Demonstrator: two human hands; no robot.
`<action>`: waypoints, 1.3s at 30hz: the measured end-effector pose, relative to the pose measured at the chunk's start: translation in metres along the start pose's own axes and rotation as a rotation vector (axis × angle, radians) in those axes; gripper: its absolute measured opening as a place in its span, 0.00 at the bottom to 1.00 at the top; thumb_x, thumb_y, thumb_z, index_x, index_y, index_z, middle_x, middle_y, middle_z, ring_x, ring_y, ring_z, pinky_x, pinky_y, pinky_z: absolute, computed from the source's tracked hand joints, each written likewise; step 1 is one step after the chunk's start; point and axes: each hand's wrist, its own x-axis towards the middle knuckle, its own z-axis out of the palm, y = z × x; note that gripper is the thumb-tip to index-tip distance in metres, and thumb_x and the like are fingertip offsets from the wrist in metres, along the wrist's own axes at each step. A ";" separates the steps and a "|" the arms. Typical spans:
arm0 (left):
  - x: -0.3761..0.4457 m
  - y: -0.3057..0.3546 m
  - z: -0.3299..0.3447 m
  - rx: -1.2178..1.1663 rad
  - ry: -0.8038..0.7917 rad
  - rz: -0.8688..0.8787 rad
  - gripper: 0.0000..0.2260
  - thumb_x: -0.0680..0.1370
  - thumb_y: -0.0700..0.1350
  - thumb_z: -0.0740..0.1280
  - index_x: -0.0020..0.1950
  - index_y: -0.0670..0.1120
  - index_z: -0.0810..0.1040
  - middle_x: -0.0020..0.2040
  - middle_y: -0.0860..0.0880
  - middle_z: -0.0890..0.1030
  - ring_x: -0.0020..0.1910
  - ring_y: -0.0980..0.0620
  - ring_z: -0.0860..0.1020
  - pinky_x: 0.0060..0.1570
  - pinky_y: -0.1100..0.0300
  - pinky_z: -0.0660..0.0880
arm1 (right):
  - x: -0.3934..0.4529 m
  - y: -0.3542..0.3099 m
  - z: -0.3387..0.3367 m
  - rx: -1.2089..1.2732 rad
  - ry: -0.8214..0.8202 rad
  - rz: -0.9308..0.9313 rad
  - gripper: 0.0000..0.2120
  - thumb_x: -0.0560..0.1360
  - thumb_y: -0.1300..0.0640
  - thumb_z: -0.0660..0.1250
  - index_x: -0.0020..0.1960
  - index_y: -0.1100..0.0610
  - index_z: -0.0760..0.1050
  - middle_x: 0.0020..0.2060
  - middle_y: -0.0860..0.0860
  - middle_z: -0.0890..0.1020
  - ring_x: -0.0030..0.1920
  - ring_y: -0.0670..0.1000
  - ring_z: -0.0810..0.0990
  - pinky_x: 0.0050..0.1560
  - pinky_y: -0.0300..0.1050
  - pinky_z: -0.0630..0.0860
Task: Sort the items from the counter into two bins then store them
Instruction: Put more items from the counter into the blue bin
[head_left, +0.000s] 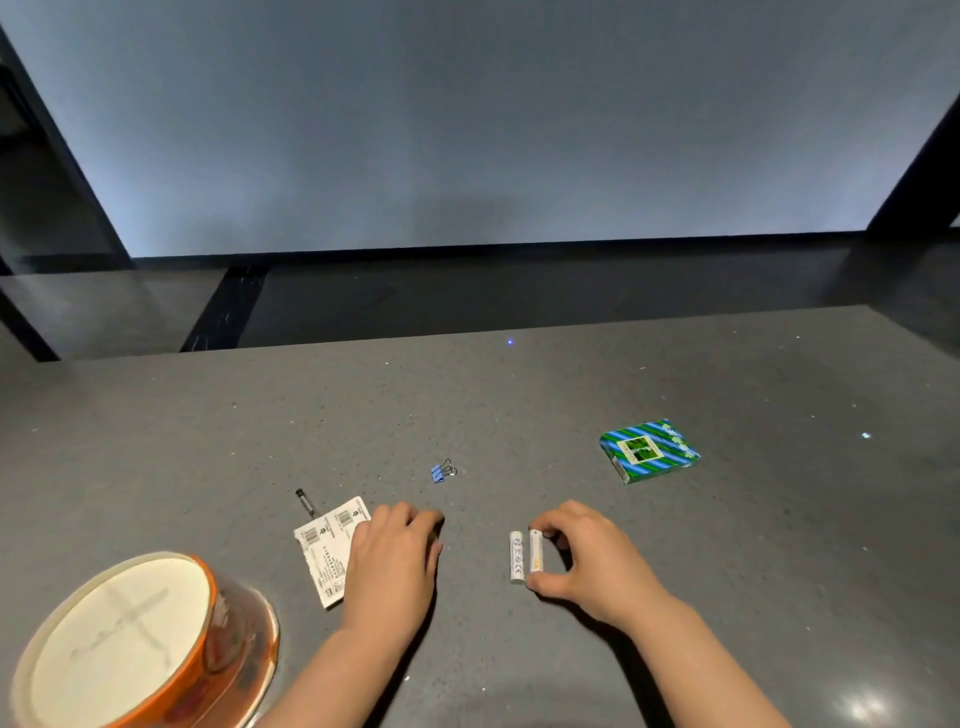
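Observation:
Two white batteries lie side by side on the grey counter (571, 395). My right hand (587, 561) pinches the right battery (536, 551) between thumb and fingers; the left battery (517, 557) lies free beside it. My left hand (395, 561) rests palm down with curled fingers, partly covering a white paper slip (324, 551) with barcodes; whatever is under its fingers is hidden. A small black pen-like piece (305, 502) lies just beyond the slip. A blue binder clip (441, 472) sits between and beyond both hands. A green and blue striped box (649, 450) lies at the right.
An orange bowl (228, 613) stands upside down at the near left, its pale base facing up. The counter ends at a far edge, with a dark lower ledge and a grey wall behind.

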 end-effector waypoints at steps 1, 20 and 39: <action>0.000 0.001 0.000 -0.002 -0.004 0.002 0.13 0.79 0.52 0.60 0.64 0.57 0.72 0.55 0.56 0.75 0.57 0.51 0.70 0.53 0.58 0.64 | 0.002 -0.001 0.001 0.010 -0.016 -0.012 0.24 0.65 0.46 0.75 0.59 0.49 0.76 0.48 0.45 0.74 0.51 0.47 0.74 0.50 0.38 0.69; -0.001 -0.010 -0.019 -0.316 -0.333 -0.018 0.30 0.67 0.38 0.75 0.67 0.54 0.73 0.53 0.58 0.71 0.39 0.59 0.74 0.46 0.65 0.72 | 0.010 -0.028 0.024 0.127 -0.071 -0.035 0.39 0.60 0.49 0.81 0.68 0.51 0.70 0.51 0.46 0.68 0.46 0.46 0.70 0.48 0.35 0.67; -0.015 -0.002 -0.023 -0.363 -0.209 -0.100 0.18 0.59 0.50 0.72 0.46 0.54 0.73 0.43 0.55 0.76 0.37 0.56 0.76 0.36 0.62 0.71 | 0.004 -0.040 0.030 0.125 0.003 -0.059 0.22 0.63 0.54 0.73 0.56 0.51 0.74 0.47 0.45 0.71 0.42 0.44 0.70 0.42 0.37 0.67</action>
